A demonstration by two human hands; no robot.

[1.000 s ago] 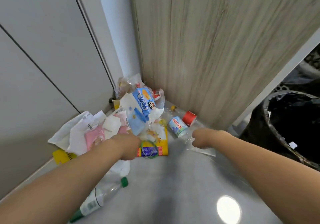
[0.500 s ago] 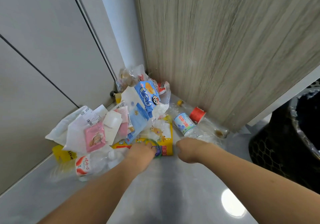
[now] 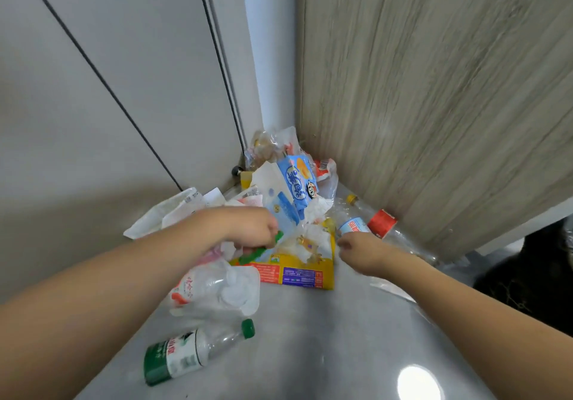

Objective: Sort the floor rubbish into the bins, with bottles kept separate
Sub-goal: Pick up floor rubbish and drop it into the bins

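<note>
A glossy grey floor (image 3: 310,353) runs into a corner, with a bright round light reflection (image 3: 418,384) on it near the lower right edge. Along the floor's left edge stand pale grey flat cabinet panels (image 3: 108,74) split by thin dark seams. A light wood-grain wall panel (image 3: 434,89) rises along the right edge. Between them stands a narrow white wall strip (image 3: 269,58). A small dark round doorstop (image 3: 237,170) sits at the foot of the grey panels, near the corner.

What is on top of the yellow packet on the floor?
Crumpled white tissue lies on the yellow packet, and a blue-and-white wrapper overlaps its far edge. The left hand holds a green ring above its left end. Whatever is beneath the packet is hidden.
</note>
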